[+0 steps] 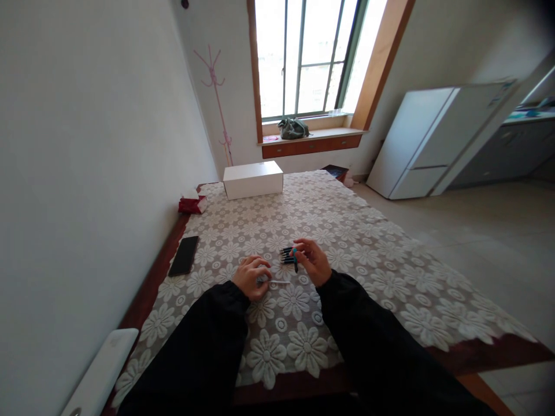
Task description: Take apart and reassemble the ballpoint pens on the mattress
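On the table [390,271], well in front of the white box [253,179], the right hand [313,261] is closed around a bundle of dark pens [287,255]. Just left of the bundle, the left hand [250,277] curls shut on a thin clear pen [277,282]. A black phone [184,255] lies farther left.

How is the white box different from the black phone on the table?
The white box is tall and blocky; the black phone is thin and flat. The box sits at the table's far end, the phone nearer, by the left edge. Both lie on the lace tablecloth, untouched.
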The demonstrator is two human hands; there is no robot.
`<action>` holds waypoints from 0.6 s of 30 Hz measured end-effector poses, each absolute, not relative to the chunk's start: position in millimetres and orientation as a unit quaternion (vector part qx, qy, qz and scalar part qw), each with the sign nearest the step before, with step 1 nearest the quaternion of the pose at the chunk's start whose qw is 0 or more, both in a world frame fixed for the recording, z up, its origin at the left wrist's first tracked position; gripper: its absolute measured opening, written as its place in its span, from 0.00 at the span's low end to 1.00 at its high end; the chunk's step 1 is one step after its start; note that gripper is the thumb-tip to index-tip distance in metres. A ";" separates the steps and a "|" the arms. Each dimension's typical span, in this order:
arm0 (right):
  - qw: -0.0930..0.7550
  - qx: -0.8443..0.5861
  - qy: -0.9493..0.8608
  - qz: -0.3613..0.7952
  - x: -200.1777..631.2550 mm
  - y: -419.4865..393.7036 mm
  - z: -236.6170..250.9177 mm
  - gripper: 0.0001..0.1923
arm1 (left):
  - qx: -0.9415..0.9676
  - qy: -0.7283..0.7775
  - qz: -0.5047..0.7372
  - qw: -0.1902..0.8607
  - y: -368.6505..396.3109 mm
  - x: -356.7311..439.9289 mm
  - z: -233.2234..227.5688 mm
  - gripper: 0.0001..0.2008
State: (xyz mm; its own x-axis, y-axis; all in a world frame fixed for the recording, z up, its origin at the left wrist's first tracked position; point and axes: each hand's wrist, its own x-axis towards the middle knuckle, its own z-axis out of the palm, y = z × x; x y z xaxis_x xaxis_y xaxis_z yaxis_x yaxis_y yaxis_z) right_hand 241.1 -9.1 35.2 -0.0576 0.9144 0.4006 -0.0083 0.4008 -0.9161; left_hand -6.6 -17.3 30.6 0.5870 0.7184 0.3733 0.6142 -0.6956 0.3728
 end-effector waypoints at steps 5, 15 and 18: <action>0.560 -0.331 -0.589 0.479 239.4 -6.9 37.9 0.18 | 0.881 0.387 0.249 0.106 -16.6 -7.6 30.2 0.04; 0.550 -0.335 -0.574 0.506 237.1 -1.2 27.8 0.18 | 0.875 0.389 0.270 0.099 -10.1 -8.6 24.6 0.02; 0.553 -0.347 -0.551 0.521 238.5 3.0 21.7 0.18 | 0.863 0.413 0.276 0.093 -8.6 -9.7 22.8 0.03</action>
State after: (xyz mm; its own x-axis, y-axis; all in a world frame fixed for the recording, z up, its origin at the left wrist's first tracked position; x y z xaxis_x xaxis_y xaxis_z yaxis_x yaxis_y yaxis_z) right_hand 238.5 3.0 21.7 -0.1489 0.9573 0.2478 -0.1934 0.2176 -0.9567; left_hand -9.7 -8.6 22.8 0.5070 0.7633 0.4005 0.6611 -0.6425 0.3876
